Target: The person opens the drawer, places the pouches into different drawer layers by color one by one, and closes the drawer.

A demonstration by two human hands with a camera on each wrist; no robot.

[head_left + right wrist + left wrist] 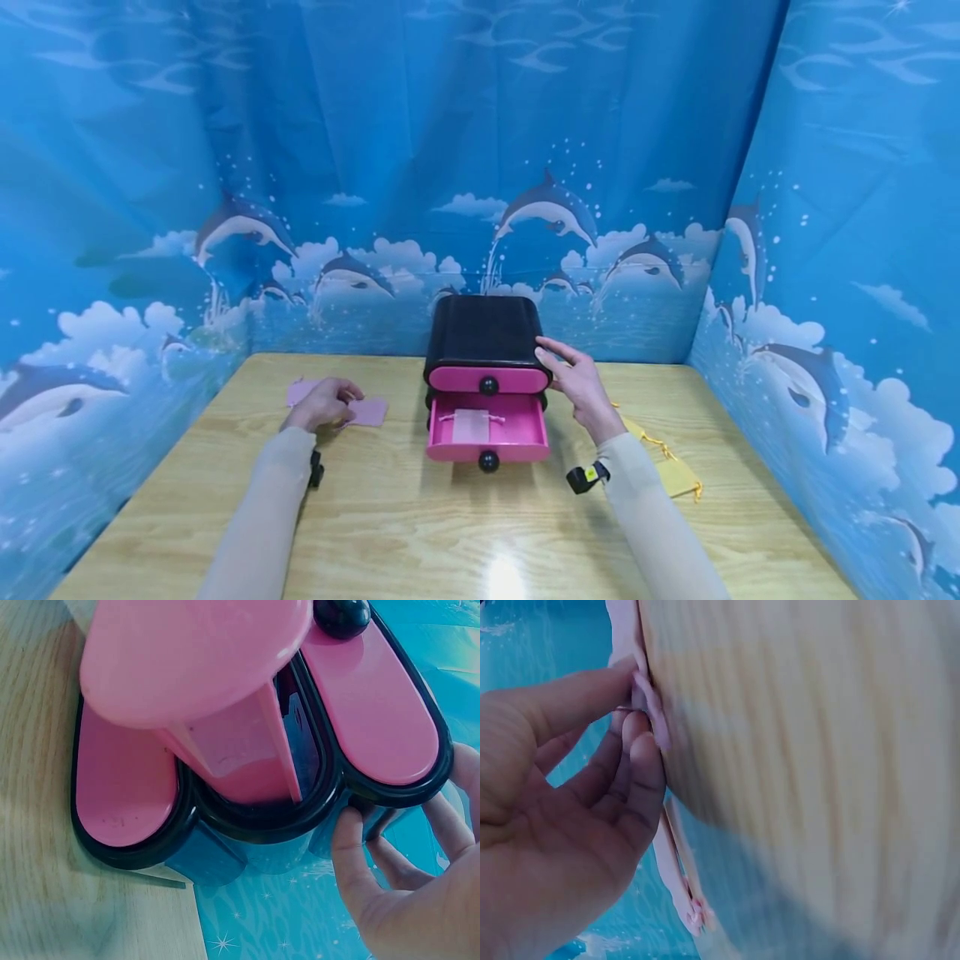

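Observation:
A small black drawer cabinet [486,329] with pink fronts and round black knobs stands at the middle of the table's far side. Its lower pink drawer [450,452] is pulled out and holds a pale pink drawstring pouch [471,427]. To the left, my left hand [324,405] pinches a flat pink pouch [368,412] by its edge, low over the table; thumb and fingertips meet on the pink cloth in the left wrist view. My right hand [579,385] rests against the cabinet's right side, fingers extended along it; the right wrist view shows fingertips [349,825] at its shell.
Another pink pouch [301,390] lies beyond my left hand. Yellow drawstring pouches [677,476] lie on the wooden table [390,533] at the right, partly behind my right forearm. A blue dolphin-print curtain [375,167] closes off the back and sides.

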